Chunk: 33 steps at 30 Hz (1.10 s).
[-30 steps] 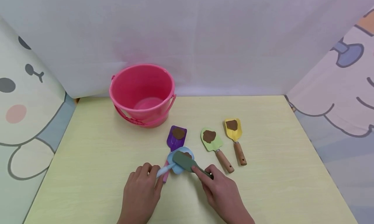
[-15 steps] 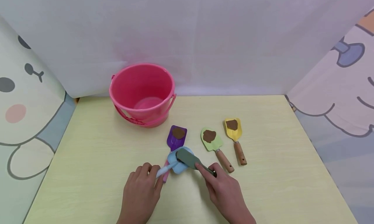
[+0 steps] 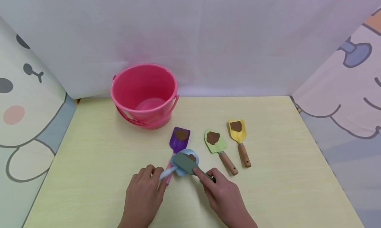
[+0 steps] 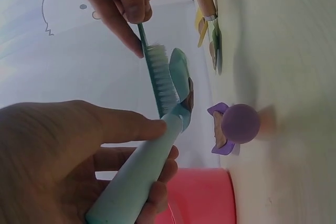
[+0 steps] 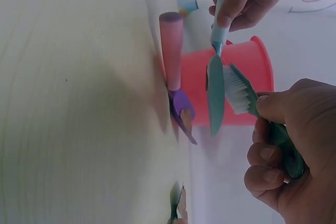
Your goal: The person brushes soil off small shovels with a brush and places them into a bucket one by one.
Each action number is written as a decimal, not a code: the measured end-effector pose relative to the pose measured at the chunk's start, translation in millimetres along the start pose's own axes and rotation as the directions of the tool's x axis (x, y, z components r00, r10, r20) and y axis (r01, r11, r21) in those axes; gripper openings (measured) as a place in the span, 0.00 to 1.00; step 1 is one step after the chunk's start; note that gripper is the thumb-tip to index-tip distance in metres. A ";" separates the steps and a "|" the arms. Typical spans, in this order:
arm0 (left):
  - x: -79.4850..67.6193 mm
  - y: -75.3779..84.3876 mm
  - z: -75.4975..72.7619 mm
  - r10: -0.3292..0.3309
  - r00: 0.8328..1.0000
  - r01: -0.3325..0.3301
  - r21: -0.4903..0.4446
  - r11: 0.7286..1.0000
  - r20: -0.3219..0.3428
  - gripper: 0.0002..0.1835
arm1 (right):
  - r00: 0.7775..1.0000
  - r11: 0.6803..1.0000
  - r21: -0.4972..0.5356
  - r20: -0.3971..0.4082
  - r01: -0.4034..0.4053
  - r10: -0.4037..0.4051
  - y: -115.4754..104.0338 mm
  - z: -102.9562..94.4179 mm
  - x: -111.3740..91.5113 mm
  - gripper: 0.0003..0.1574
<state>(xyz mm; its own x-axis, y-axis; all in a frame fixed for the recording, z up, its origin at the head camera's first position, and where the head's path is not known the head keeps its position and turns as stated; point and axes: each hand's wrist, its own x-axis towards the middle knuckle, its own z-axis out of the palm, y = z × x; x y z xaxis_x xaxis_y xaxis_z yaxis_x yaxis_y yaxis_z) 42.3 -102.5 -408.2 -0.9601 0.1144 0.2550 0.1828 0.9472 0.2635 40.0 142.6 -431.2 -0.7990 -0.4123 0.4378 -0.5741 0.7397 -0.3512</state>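
Note:
My left hand grips the handle of a light blue toy shovel, raised above the table in both wrist views. A brown patch shows on its scoop. In my right hand is a dark green brush, forefinger along its neck in the head view. Its pale bristles face the scoop and lie right at it in the right wrist view. From the head, the brush back covers part of the scoop and the brown patch. A purple shovel with a pink handle lies behind, partly overlapped by the blue one.
A pink bucket with its handle lowered stands at the back left of the pale wooden table. Right of the hands lie a light green shovel and a yellow shovel, both with wooden handles and brown patches. White cloth hangs behind.
The brush shifted a little right across the blue scoop, then back left, with the right hand moving along. The left hand and the blue shovel stay nearly still.

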 end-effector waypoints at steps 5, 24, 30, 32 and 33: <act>0.1 0.6 -0.9 0.006 1.000 -0.006 0.009 1.000 0.006 0.17 | 0.999 0.999 -0.032 0.031 -0.027 0.028 -0.5 2.5 -1.5 0.28; 0.4 2.3 -2.3 -0.037 0.998 0.038 -0.022 0.999 0.054 0.16 | 0.999 0.993 -0.111 0.002 -0.050 0.050 3.7 1.8 -2.5 0.45; -0.1 3.4 -3.1 -0.043 0.998 0.045 -0.038 0.998 0.054 0.15 | 0.998 0.988 -0.144 -0.003 -0.064 0.064 3.1 0.5 -3.9 0.46; -0.4 3.4 -3.0 -0.042 0.998 0.044 -0.036 0.998 0.046 0.15 | 0.997 0.986 -0.152 -0.019 -0.075 0.073 3.4 -0.6 -4.0 0.46; -0.7 3.1 -2.8 -0.039 0.999 0.040 -0.034 0.999 0.037 0.15 | 0.997 0.985 -0.151 -0.028 -0.081 0.078 3.7 -1.3 -3.9 0.46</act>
<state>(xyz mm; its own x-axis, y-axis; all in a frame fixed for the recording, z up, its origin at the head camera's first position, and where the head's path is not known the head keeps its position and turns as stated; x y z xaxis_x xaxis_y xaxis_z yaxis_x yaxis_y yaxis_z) 44.2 -100.5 -405.0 -0.9736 0.0883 0.2103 0.1511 0.9404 0.3048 41.1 147.7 -433.1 -0.8360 -0.3382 0.4321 -0.4736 0.8425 -0.2567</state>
